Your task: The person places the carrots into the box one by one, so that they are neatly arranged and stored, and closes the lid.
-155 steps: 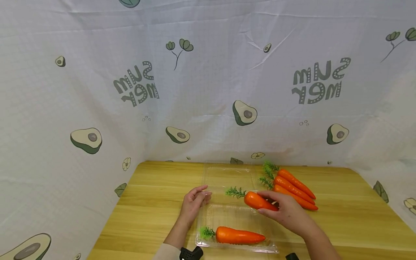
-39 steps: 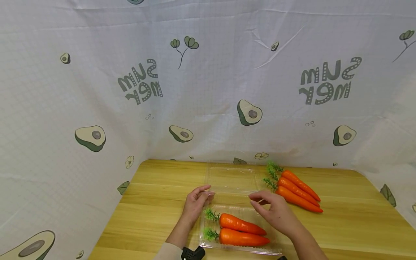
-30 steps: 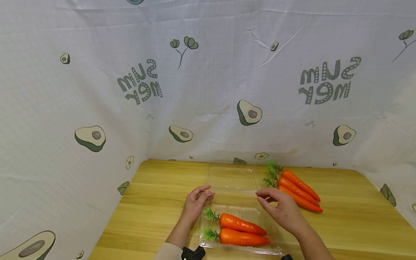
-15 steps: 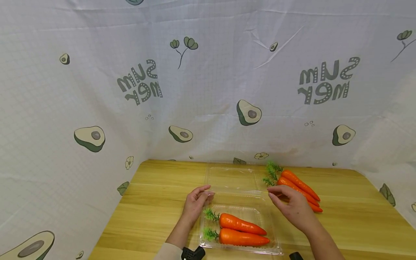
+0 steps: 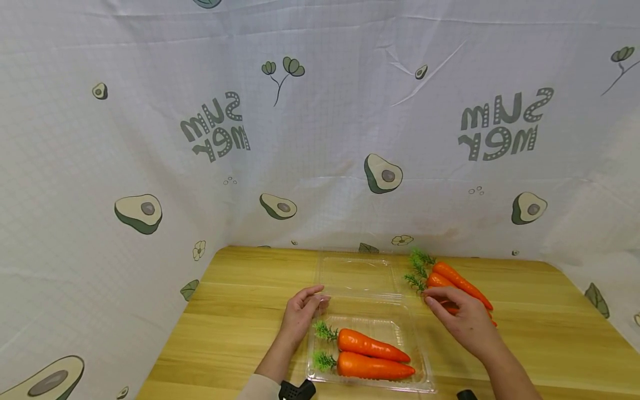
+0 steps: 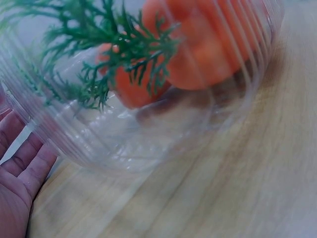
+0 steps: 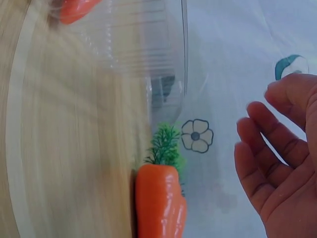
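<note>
Carrots: two (image 5: 372, 356) lie in the tray (image 5: 425, 383), three (image 5: 457, 283) wait on the worktop (image 5: 240, 311) as the right hand (image 5: 462, 322), fingers released, reaches over them; the left hand (image 5: 300, 314) rests loose at the tray.

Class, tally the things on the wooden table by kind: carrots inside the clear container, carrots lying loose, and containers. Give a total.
Carrots in the clear container: 2
Loose carrots by the right hand: 3
Clear containers: 1
Total: 6

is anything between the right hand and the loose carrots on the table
Nothing visible does. The right hand is open and right over the loose carrots beside the clear tray, with only bare air between its fingers and them.
</note>
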`<state>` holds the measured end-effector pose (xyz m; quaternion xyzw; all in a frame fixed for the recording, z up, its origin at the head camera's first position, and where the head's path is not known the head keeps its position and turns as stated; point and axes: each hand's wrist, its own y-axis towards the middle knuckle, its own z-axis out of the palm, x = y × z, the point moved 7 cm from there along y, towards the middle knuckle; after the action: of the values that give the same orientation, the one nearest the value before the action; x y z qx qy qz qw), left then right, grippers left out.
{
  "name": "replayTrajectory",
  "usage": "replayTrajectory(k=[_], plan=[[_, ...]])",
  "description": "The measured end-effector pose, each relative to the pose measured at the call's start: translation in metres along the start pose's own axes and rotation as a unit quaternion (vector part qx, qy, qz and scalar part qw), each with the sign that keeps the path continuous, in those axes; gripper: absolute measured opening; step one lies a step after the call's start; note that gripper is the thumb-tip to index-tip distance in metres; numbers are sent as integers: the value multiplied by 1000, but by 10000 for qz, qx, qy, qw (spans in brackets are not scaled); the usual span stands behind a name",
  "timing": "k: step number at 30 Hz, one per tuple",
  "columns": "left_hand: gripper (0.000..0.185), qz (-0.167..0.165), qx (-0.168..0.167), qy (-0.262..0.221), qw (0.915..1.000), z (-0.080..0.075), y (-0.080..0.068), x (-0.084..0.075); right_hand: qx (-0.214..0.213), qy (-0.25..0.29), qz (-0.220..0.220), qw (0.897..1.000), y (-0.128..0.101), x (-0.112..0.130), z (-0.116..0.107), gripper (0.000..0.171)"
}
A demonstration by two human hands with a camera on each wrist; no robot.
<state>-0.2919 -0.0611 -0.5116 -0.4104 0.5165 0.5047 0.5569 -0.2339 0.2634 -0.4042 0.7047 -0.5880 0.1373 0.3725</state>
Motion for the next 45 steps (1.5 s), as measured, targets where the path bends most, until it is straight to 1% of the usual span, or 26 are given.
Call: replayTrajectory(k=[4,9,11,17,25,29,34,38,45], plan=[[40,-9,-27,-10,10000,0,0,-1,115,-109,236,9996,1,-9,-3,20],[40,16,-47,3,10000,0,-1,-2,446,-309,579,9968,2,-20,-5,29],[40,40,-60,35,10000,0,-1,-2,534,-377,629,9959,3,-24,-6,30],[39,55,-89,56,9999,0,0,-1,620,-516,730,9941,4,-38,-8,33],[39,48,-89,36,9999,0,1,1,823,-503,933,9910,5,-60,-9,43],[39,42,-69,7,10000,0,1,0,937,-573,952,9894,9,-67,-9,47],[41,73,-15,7,10000,0,0,-2,1059,-715,878,9879,13,-73,-6,47],[41,87,24,-7,10000,1,0,-2,1171,-757,901,9861,17,-81,-3,49],[41,106,9,20,9999,0,0,-1,1340,-894,876,9830,20,-90,2,50]])
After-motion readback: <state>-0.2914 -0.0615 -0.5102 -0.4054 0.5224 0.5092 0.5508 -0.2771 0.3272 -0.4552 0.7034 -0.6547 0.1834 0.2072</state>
